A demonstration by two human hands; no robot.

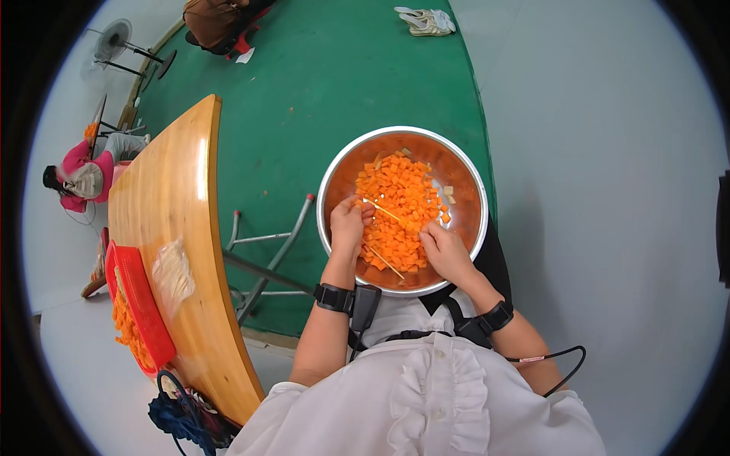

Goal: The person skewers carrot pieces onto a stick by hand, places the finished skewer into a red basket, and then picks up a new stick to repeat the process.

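Note:
A round metal bowl [473, 220] rests on my lap, with many small orange cubes [395, 182] and a few pale pieces inside. Over the bowl's left part, my left hand [349, 223] is closed on a thin wooden stick [382, 210]. Another thin stick [384, 261] lies across the cubes below it, close to the same hand. On the right side of the bowl, my right hand [444, 249] is closed with fingertips at the cubes; what it pinches, if anything, is hidden.
A wooden table [190, 304] at the left holds a red basket [144, 304] of orange pieces and a plastic bag [173, 275]. Metal table legs [277, 262] stand beside the bowl. Two seated people, a fan [112, 39] and white shoes [426, 21] are farther off.

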